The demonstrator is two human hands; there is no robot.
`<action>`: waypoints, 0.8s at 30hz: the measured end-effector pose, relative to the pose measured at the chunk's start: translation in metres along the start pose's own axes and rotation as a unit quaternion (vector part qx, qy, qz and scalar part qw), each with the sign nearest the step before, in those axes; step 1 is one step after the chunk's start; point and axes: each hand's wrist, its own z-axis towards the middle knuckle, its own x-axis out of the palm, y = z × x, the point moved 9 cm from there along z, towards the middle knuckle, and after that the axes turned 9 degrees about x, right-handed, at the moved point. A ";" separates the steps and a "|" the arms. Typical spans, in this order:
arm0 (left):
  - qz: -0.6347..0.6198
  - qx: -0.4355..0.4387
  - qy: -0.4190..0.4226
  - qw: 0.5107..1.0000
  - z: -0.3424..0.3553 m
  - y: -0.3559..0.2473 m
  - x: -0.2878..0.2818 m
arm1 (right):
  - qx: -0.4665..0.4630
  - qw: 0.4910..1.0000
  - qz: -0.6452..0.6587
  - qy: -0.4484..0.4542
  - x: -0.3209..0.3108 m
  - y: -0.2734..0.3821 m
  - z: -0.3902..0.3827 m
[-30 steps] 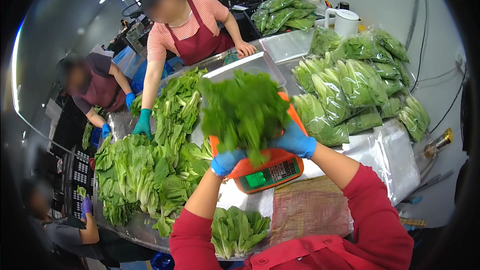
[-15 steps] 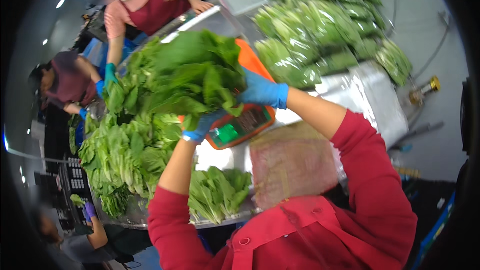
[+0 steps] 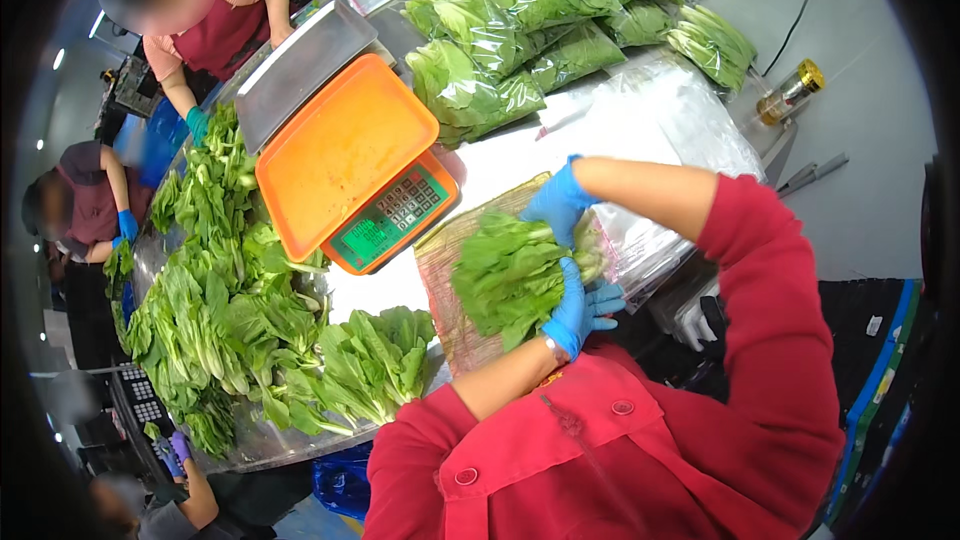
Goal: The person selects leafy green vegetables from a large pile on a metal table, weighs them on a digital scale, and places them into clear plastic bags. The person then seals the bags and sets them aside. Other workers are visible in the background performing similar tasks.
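Here a bunch of greens (image 3: 510, 275) is gripped between both blue-gloved hands, just right of the orange scale (image 3: 345, 165) and over a brownish mat (image 3: 450, 250) at the near table edge. The left hand (image 3: 578, 305) is wrapped around the near side of the bunch, thumb pressed in and fingers curled; the right hand (image 3: 557, 202) is closed over its far side, near the stems. Right of the bunch, a stack of clear plastic bags (image 3: 680, 130) is spread on the table, glossy and crumpled, reaching to the right edge. Far right, bagged greens (image 3: 520, 20) are piled in long clear packets, lying side by side and overlapping, well apart from the hands. A small gold-capped jar (image 3: 790, 92) is seen lying just beyond the bags at the table's right edge. The scale's tray is bare, with a green display panel and grey keypad facing near-right. To the left, loose greens (image 3: 230, 310) are heaped along the steel table (image 3: 260, 445), spilling to its near rim. A white strip of bare table between scale and bags is the only open room near the hands. Across the table, a person's teal-gloved hand (image 3: 197, 123) is set on the heap; another person's blue glove (image 3: 124, 225) is seen at the far left.
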 end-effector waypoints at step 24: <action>0.850 0.418 -0.010 0.322 -0.135 -0.054 0.020 | 0.025 0.941 0.108 -0.319 0.030 0.013 -0.010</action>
